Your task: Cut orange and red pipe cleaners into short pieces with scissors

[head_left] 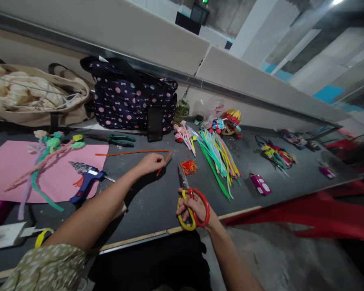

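My left hand (153, 163) is closed in a pinch on an orange pipe cleaner (130, 152) that is bent near the fingers. One long part runs left over the table, and a short end slants beside the fingertips. In my right hand (197, 206) is a pair of scissors (182, 178) with one red and one yellow handle, fingers through the loops. The blades look closed and point away from me, apart from the pipe cleaner. Just beyond the blades lies a small heap of orange snippets (189, 167).
Bundled pipe cleaners (220, 157) lie right of the snippets. Left are a blue glue gun (87, 180), pink sheet (6, 169) with fuzzy flowers, and green-handled pliers (121, 140). A dark patterned bag (124, 97), phone (155, 124) and beige bag (69, 109) stand behind. Purple box (260, 184) at right.
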Demonstrator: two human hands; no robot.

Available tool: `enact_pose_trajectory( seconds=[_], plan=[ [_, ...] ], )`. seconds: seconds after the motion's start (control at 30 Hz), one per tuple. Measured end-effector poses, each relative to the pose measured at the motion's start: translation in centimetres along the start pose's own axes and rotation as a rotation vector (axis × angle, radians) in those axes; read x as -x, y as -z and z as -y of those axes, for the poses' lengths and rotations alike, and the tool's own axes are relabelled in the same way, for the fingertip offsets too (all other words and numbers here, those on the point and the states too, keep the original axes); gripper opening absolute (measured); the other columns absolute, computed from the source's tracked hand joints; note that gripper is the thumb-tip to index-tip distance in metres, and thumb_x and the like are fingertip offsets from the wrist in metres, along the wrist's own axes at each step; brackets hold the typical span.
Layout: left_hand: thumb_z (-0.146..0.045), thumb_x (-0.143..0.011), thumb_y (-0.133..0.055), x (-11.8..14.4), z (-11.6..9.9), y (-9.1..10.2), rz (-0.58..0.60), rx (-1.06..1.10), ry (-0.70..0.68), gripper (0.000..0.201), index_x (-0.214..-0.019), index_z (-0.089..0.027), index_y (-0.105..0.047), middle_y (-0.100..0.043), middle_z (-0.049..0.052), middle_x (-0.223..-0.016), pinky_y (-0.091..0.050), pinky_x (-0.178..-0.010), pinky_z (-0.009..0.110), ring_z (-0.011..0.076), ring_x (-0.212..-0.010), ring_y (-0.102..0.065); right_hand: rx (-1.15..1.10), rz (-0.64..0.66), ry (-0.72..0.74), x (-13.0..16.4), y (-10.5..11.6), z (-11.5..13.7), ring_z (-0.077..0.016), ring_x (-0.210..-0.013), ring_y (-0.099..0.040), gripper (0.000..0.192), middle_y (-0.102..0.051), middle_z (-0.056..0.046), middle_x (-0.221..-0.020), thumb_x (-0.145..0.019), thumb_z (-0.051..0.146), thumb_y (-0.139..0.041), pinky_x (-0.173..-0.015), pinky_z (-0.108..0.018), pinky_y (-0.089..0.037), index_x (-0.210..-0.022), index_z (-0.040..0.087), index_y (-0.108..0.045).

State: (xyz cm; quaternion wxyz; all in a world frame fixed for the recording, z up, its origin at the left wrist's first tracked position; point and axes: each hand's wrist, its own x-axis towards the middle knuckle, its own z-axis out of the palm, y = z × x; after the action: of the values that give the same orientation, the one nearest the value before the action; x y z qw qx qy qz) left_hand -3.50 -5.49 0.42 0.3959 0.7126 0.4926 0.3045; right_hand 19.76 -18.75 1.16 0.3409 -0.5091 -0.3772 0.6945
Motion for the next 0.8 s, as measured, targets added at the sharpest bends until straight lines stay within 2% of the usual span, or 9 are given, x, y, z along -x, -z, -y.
enact_pose_trajectory(
  seconds=[0.07, 0.17, 0.23, 0.33, 0.37, 0.43, 0.53, 0.67, 0.8],
  plan=[
    [-0.033, -0.072, -0.054, 0.2, -0.4, 0.0, 0.069, 0.071, 0.017, 0.025, -0.053, -0.019, -0.046, -0.044, -0.004, -0.049, -0.027, -0.050, 0.023, 0.0106, -0.050, -0.041, 0.019, 0.046, -0.006, 0.6, 0.1, 0.5, -0.0209, -0.064, -0.071, 0.062, -0.061, 0.001, -0.076, -0.066, 0.042, -0.077, -0.047, -0.026, -0.054, -0.117, 0.019, -0.051],
    [-0.033, -0.070, -0.054, 0.4, -0.8, 0.0, 0.167, 0.170, 0.050, 0.023, -0.054, -0.019, -0.045, -0.046, -0.003, -0.050, -0.027, -0.049, 0.022, 0.0101, -0.049, -0.041, 0.065, 0.084, 0.002, 1.5, 0.8, 1.9, -0.0239, -0.080, -0.073, 0.058, -0.064, -0.003, -0.086, -0.070, 0.041, -0.074, -0.063, -0.033, -0.058, -0.119, 0.021, -0.050],
    [-0.033, -0.070, -0.054, 0.5, -0.9, -0.1, 0.213, 0.203, 0.073, 0.021, -0.055, -0.019, -0.046, -0.047, -0.003, -0.050, -0.026, -0.047, 0.022, 0.0099, -0.047, -0.040, 0.173, 0.061, -0.002, 1.8, 1.9, 3.1, -0.0225, -0.078, -0.071, 0.052, -0.065, -0.004, -0.088, -0.073, 0.040, -0.069, -0.063, -0.034, -0.057, -0.118, 0.021, -0.050],
    [-0.031, -0.071, -0.053, 0.6, -0.7, -0.3, 0.232, 0.204, 0.079, 0.020, -0.056, -0.019, -0.047, -0.046, -0.003, -0.050, -0.025, -0.046, 0.022, 0.0095, -0.047, -0.039, 0.533, -0.053, 0.007, 1.2, 4.7, 5.1, -0.0171, -0.054, -0.060, 0.032, -0.062, 0.000, -0.068, -0.080, 0.041, -0.057, -0.049, -0.029, -0.049, -0.103, 0.019, -0.055],
    [-0.031, -0.071, -0.053, 0.6, -0.7, -0.4, 0.230, 0.197, 0.071, 0.021, -0.056, -0.019, -0.046, -0.046, -0.003, -0.050, -0.024, -0.046, 0.022, 0.0095, -0.047, -0.039, 0.698, -0.073, 0.087, 0.6, 5.9, 5.8, -0.0164, -0.055, -0.059, 0.029, -0.062, 0.000, -0.067, -0.080, 0.039, -0.057, -0.052, -0.028, -0.048, -0.101, 0.019, -0.057],
    [-0.030, -0.071, -0.054, 0.5, -0.6, -0.4, 0.230, 0.169, 0.059, 0.022, -0.054, -0.019, -0.046, -0.045, -0.003, -0.049, -0.024, -0.047, 0.022, 0.0095, -0.047, -0.039, 0.980, -0.139, 0.279, -0.9, 8.1, 7.0, -0.0184, -0.066, -0.061, 0.033, -0.067, -0.002, -0.077, -0.075, 0.033, -0.061, -0.062, -0.029, -0.049, -0.105, 0.018, -0.062],
    [-0.030, -0.072, -0.054, 0.5, -0.6, -0.4, 0.239, 0.125, 0.059, 0.023, -0.053, -0.019, -0.045, -0.046, -0.003, -0.049, -0.025, -0.047, 0.023, 0.0098, -0.047, -0.040, 1.235, -0.195, 0.331, -3.5, 10.2, 8.3, -0.0232, -0.081, -0.065, 0.041, -0.072, -0.008, -0.096, -0.077, 0.030, -0.059, -0.073, -0.031, -0.048, -0.115, 0.016, -0.064],
    [-0.030, -0.072, -0.056, 0.6, -0.8, -0.4, 0.257, 0.099, 0.060, 0.023, -0.053, -0.018, -0.048, -0.049, -0.002, -0.049, -0.024, -0.047, 0.023, 0.0102, -0.048, -0.042, 1.432, -0.224, 0.290, -5.9, 10.3, 8.9, -0.0256, -0.091, -0.066, 0.042, -0.073, -0.012, -0.105, -0.081, 0.026, -0.055, -0.076, -0.029, -0.046, -0.121, 0.016, -0.065],
    [-0.031, -0.073, -0.055, 0.6, -0.8, -0.4, 0.273, 0.060, 0.037, 0.023, -0.053, -0.018, -0.051, -0.049, -0.002, -0.049, -0.023, -0.048, 0.024, 0.0107, -0.048, -0.042, 1.557, -0.254, 0.241, -6.2, 10.1, 9.1, -0.0255, -0.094, -0.066, 0.045, -0.072, -0.013, -0.109, -0.080, 0.026, -0.059, -0.074, -0.026, -0.044, -0.124, 0.017, -0.064]
  ],
)
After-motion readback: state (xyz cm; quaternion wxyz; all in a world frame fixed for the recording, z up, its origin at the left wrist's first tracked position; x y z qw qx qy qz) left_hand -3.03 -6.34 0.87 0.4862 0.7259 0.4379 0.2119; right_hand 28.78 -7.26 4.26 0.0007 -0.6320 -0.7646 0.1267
